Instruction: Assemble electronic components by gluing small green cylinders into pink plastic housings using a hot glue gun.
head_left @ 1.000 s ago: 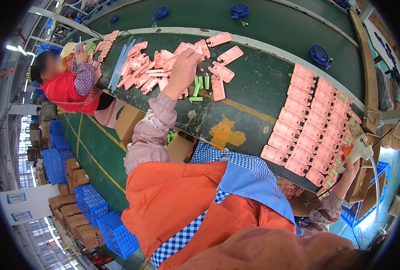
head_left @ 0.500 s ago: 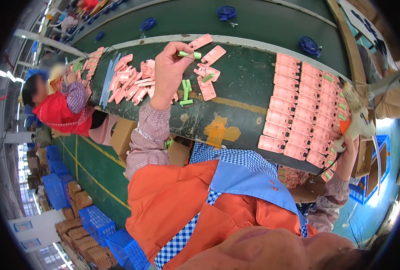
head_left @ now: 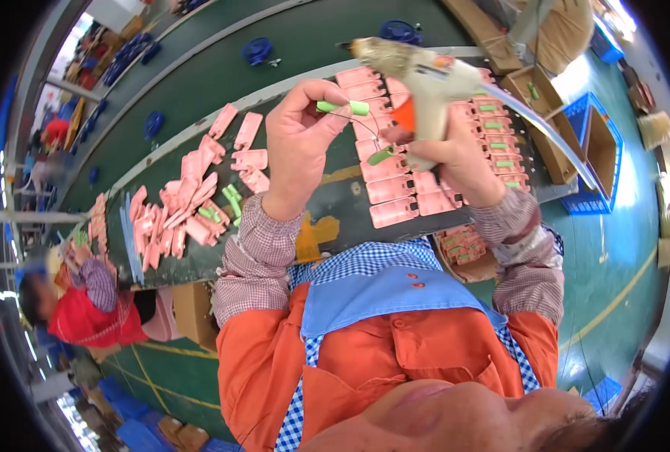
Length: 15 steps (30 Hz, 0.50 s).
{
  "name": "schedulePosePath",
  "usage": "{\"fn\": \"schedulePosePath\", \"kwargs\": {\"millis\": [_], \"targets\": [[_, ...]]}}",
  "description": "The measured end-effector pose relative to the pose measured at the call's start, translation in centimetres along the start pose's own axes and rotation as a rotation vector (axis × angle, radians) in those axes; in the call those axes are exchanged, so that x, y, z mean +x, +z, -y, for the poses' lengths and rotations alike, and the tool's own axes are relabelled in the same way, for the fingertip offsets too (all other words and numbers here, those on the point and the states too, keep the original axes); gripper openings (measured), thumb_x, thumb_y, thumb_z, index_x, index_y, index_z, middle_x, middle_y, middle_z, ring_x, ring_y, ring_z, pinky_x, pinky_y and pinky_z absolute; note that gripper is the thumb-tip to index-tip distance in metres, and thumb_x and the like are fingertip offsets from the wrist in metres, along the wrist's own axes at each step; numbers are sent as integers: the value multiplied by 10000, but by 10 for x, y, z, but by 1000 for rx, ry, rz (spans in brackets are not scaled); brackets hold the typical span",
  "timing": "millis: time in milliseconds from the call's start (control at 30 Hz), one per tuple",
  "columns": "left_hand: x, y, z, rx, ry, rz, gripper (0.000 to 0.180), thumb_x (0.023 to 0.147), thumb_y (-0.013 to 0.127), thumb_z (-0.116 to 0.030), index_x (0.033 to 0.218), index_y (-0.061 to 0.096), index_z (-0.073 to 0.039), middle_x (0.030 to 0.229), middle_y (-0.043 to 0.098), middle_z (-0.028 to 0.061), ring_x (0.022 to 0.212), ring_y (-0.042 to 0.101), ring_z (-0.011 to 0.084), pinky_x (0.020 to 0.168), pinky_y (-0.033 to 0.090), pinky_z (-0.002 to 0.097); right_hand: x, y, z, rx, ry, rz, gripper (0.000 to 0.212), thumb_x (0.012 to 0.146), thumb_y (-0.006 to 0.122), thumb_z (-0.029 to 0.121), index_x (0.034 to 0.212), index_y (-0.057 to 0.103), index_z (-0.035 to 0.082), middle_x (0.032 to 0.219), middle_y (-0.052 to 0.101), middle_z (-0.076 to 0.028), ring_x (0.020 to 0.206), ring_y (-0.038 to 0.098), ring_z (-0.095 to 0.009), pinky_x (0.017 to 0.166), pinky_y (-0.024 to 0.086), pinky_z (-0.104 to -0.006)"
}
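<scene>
Between the thumb and fingertips of my left hand (head_left: 299,143) is a small green cylinder (head_left: 355,108) with thin dark wires. A second green piece (head_left: 381,156) hangs from the wires, close to my right hand (head_left: 461,157). That hand is wrapped round the handle of a whitish glue gun (head_left: 434,84) with an orange trigger; its nozzle points left, above the green cylinder. A clear glue stick (head_left: 542,129) sticks out of its back. Below lie rows of pink plastic housings (head_left: 392,188), partly hidden by the gun and hand.
Loose pink housings (head_left: 171,209) are heaped at the left, beside more green cylinders (head_left: 232,199). Blue parts (head_left: 257,50) sit on the green belt beyond. A cardboard box (head_left: 538,98) and blue crate (head_left: 606,151) stand at right. A co-worker in red (head_left: 97,309) sits far left.
My right hand has brought the glue gun from the far right of the rows to the middle, near the left hand. The left hand still holds the green cylinder. The whole view has shifted.
</scene>
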<state>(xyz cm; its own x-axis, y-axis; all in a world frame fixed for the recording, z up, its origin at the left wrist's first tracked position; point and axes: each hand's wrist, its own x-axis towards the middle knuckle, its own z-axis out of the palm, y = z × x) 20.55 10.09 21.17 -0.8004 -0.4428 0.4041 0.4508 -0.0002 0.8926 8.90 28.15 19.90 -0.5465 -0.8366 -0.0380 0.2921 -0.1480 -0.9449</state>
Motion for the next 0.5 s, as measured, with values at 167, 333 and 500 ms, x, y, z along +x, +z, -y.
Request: {"fn": "schedulePosePath", "kwargs": {"millis": [167,333,500], "targets": [[6,29,8,-82,-9,5,138,818,611,83,927,593,1,956,576,53,767,522,90,680,448,214,-1,4,-9,46,7,11,577,725,596,-40,1257,378,-1,1035,566,-117,943,633,-222,735,531,-308],[7,22,26,-90,-31,-78,134,835,599,69,954,595,7,974,589,63,771,537,97,679,455,222,-5,-1,-15,38,64,-18,570,738,620,-15,1261,396,13,988,590,-108,886,629,-195,712,523,-303],[-4,-11,45,-181,-75,-191,136,846,579,56,965,575,-8,902,604,56,728,572,102,657,481,224,-4,-10,-22,138,76,-33,552,771,584,-5,1287,390,15,926,610,-111,802,631,-181,696,523,-297]]}}
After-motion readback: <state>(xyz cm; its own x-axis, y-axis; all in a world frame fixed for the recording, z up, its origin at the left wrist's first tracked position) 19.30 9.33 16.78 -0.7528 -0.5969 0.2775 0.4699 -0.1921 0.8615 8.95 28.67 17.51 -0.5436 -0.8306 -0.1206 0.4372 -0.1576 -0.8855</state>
